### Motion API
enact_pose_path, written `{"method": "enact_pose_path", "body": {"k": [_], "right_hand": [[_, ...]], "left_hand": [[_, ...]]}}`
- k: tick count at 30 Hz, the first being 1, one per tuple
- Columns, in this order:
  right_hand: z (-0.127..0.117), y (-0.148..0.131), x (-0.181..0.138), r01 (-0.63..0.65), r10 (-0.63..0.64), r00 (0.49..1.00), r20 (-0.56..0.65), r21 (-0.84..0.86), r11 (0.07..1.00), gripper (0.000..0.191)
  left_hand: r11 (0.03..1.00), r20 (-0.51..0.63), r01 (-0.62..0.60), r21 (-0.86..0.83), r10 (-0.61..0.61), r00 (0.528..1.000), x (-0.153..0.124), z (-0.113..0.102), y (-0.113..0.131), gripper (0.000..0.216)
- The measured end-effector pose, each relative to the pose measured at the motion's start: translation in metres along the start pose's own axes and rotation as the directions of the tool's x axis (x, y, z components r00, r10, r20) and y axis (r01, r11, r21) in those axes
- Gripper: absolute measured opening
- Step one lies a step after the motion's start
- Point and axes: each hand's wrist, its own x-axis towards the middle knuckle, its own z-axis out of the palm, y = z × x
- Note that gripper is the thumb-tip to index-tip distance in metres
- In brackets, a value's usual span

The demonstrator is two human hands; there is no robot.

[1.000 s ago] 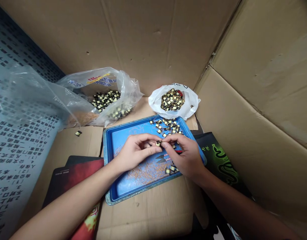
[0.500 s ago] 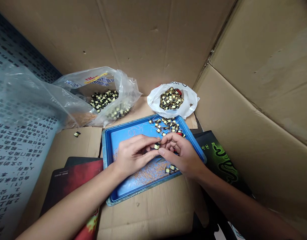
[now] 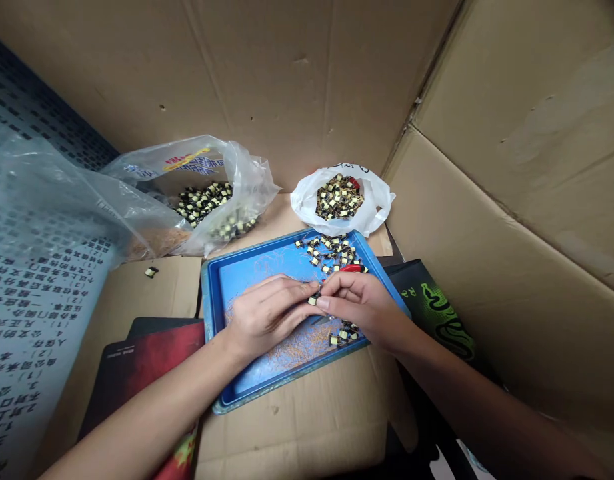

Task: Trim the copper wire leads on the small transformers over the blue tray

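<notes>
Over a blue tray (image 3: 221, 333), my left hand (image 3: 267, 317) and my right hand (image 3: 359, 303) meet fingertip to fingertip. Between them they pinch one small yellow-and-black component (image 3: 314, 299). A red-handled tool (image 3: 351, 269) pokes out behind my right hand; whether that hand grips it is unclear. A loose pile of the same components (image 3: 331, 250) lies at the tray's far end, and a few more (image 3: 341, 335) sit under my right wrist. Thin copper-coloured wire clippings (image 3: 299, 347) litter the tray floor.
A white bag (image 3: 341, 200) full of components stands behind the tray. A clear bag (image 3: 207, 193) with more lies to the left, and one stray component (image 3: 151, 271) rests on the cardboard. Cardboard walls close in behind and at right. Mouse pads (image 3: 137, 360) (image 3: 437, 307) lie under the tray.
My hands stay joined on the small component and have turned it slightly, drifting a little lower over the tray. The red handle now shows behind my right hand.
</notes>
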Motion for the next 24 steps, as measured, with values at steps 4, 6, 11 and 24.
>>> {"method": "enact_pose_path", "body": {"k": [4, 6, 11, 24], "right_hand": [[-0.005, -0.004, -0.001, -0.006, 0.006, 0.997, 0.071, 0.001, 1.000, 0.017], [-0.006, -0.005, -0.002, -0.003, 0.005, 0.996, 0.089, -0.015, 1.000, 0.015], [-0.003, -0.006, -0.005, 0.066, -0.057, 0.995, 0.078, -0.118, 0.991, 0.012], [-0.008, -0.014, -0.008, 0.214, -0.181, 0.975, 0.128, -0.333, 0.918, 0.008]], "left_hand": [[0.999, 0.004, 0.021, -0.040, -0.020, 1.000, 0.000, -0.001, 0.001, 0.037], [0.996, 0.005, 0.057, -0.073, -0.057, 0.998, 0.001, -0.002, 0.002, 0.040], [0.981, -0.006, 0.116, -0.155, -0.118, 0.993, 0.002, -0.002, 0.004, 0.036], [0.969, -0.035, 0.104, -0.222, -0.115, 0.993, 0.001, 0.000, 0.000, 0.039]]}}
